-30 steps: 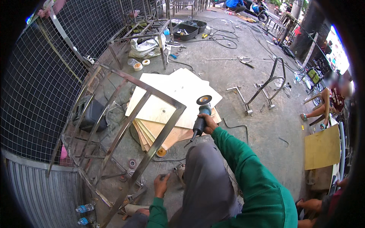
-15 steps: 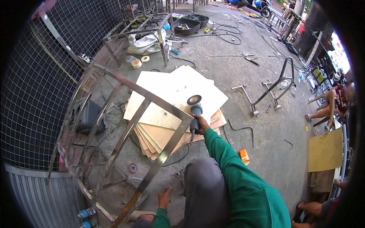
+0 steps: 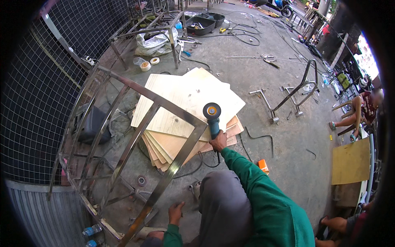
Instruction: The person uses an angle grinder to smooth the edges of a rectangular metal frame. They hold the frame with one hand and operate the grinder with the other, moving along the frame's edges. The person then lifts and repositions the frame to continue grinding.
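My right hand (image 3: 218,141) is closed round the rear body of an angle grinder (image 3: 214,126). The grinder's round disc, dark with an orange centre, faces up over a stack of pale plywood sheets (image 3: 164,99). Just left of the grinder is the corner of a welded shiny metal frame (image 3: 179,112), which leans across the left side of the view; the grinder appears apart from it. Low in the view, beside my bent knee, my left hand (image 3: 175,213) hangs with nothing visible in it, its fingers loosely out.
A cord (image 3: 200,162) curls by the stack. An orange box (image 3: 263,166) lies right of my sleeve. Further right stands a bent metal tube piece (image 3: 302,88). Tape rolls (image 3: 145,66), a white sack (image 3: 156,43) and a black case (image 3: 201,26) lie beyond. People sit at the right edge.
The grinder has turned in my right hand, so its disc now faces me more fully and sits slightly lower. The hand has moved a little lower. My left hand stays about where it was.
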A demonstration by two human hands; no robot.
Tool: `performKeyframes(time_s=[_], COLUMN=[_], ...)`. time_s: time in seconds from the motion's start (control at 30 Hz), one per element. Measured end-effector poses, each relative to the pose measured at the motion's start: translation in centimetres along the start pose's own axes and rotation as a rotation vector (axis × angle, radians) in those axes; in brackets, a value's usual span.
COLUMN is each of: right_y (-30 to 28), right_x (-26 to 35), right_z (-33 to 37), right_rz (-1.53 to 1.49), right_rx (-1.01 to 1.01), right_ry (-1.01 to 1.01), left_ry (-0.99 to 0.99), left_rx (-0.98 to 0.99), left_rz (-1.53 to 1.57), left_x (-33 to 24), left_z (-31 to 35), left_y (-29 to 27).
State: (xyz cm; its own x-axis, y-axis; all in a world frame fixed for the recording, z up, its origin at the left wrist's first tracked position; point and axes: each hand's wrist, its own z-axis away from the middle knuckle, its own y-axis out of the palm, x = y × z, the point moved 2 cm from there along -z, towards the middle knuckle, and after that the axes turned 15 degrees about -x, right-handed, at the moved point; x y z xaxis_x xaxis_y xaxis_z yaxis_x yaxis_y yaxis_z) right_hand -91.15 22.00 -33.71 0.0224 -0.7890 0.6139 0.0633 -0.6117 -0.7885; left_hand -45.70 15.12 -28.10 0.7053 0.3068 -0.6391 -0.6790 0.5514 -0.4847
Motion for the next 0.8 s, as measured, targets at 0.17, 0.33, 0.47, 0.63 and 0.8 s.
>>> performKeyframes(time_s=[0.17,0.33,0.47,0.63,0.8], right_y=[0.8,0.2,-2.3,-7.9,-10.6], right_x=[0.0,0.1,1.2,3.4,5.6], right_z=[0.2,-1.3,-0.1,6.2,11.9], right_rz=[-0.02,0.022,0.06,-0.262,-0.52], right_rx=[-0.08,-0.019,-0.072,0.033,0.681], right_ry=[-0.043,-0.004,-0.208,-0.394,-0.545], left_ry=[-0.172,-0.161,-0.158,-0.18,-0.222], left_rx=[0.086,0.117,0.228,0.259,0.296], left_rz=[0.148,0.303,0.463,0.613,0.839], left_x=[-1.0,-3.5,-6.3,-10.7,-15.6], left_z=[0.6,0.3,-1.3,-3.7,-4.3], left_y=[-0.2,1.0,2.9,5.7,9.5])
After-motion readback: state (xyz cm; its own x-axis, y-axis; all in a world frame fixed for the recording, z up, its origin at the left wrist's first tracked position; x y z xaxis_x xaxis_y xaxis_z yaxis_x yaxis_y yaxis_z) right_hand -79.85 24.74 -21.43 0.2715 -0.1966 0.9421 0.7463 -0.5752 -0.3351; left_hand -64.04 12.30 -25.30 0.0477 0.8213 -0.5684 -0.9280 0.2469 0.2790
